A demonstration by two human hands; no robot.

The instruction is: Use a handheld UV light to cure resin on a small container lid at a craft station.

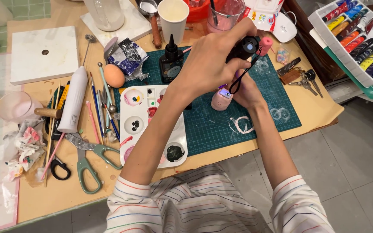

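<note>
Left hand (210,64) grips a small black torch (243,48), aimed down at pink clay figure (221,99), lit purple on top.
Right hand (248,91) closed round the figure, steadying it upright on green cutting mat (247,116); paint palette (145,125) and black dropper bottle (171,62) near.

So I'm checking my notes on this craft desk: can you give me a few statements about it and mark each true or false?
1. The left hand holds a small black torch. True.
2. The right hand touches the scissors. False: it holds a small pink figure on the green cutting mat.
3. The egg lies left of the paint palette. True.
4. The keys lie on the palette. False: they lie by the mat's right edge.
</note>
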